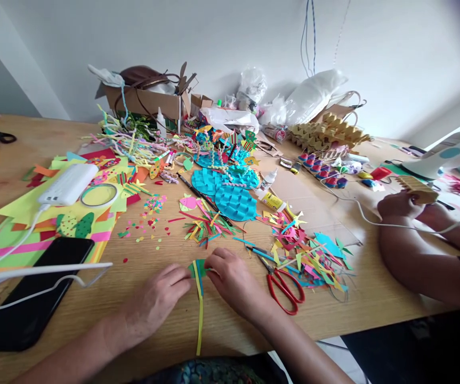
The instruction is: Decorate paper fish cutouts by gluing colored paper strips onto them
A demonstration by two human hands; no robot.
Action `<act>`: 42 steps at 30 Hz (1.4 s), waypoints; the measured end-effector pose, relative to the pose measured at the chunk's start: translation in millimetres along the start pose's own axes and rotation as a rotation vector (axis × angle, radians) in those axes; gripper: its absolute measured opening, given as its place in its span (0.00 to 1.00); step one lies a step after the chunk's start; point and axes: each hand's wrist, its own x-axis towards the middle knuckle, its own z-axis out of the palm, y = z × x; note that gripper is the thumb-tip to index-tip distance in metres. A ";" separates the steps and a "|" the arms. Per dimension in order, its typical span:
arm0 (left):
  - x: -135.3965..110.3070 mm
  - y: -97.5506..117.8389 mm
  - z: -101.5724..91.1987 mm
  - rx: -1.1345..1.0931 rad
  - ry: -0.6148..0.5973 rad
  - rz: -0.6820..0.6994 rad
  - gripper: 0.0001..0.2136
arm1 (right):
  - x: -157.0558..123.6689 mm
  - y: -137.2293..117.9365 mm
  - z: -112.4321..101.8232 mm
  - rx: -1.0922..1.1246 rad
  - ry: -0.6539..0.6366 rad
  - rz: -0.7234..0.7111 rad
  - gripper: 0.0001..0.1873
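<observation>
Close to the table's front edge, a small green paper cutout (pixel 203 265) is held between my two hands. A long yellow paper strip (pixel 200 325) crosses it and trails toward me, with a short blue strip (pixel 199 282) beside it. My left hand (pixel 160 296) pinches the cutout's left edge, its fingertips partly hidden. At the other edge, my right hand (pixel 232 280) has its thumb and fingers closed on the same cutout. Red-handled scissors (pixel 288 290) lie right of my right hand, next to a heap of paper scraps (pixel 305 253).
Turquoise scalloped paper pieces (pixel 235 202) lie mid-table, with a glue bottle (pixel 268 180) beside them. At left are a black phone (pixel 38 293), a white power bank (pixel 69 184) and coloured sheets (pixel 17 210). On the right, another person's hands (pixel 400 205) hold an egg-carton piece (pixel 417 189).
</observation>
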 end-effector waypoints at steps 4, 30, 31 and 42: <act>1.3 -8.7 -0.4 -0.124 0.044 -0.076 0.12 | -36.1 1.0 13.3 0.023 0.105 -0.174 0.05; 5.4 0.0 -0.3 -0.101 -0.064 0.026 0.13 | -49.3 1.3 38.8 0.295 0.263 -0.158 0.09; 4.0 4.2 -3.0 -0.081 -0.102 0.036 0.12 | -50.6 2.7 38.0 0.301 0.250 -0.142 0.09; -21.2 35.0 5.9 -0.025 -0.321 0.038 0.21 | -55.3 2.5 35.7 0.326 0.136 0.017 0.06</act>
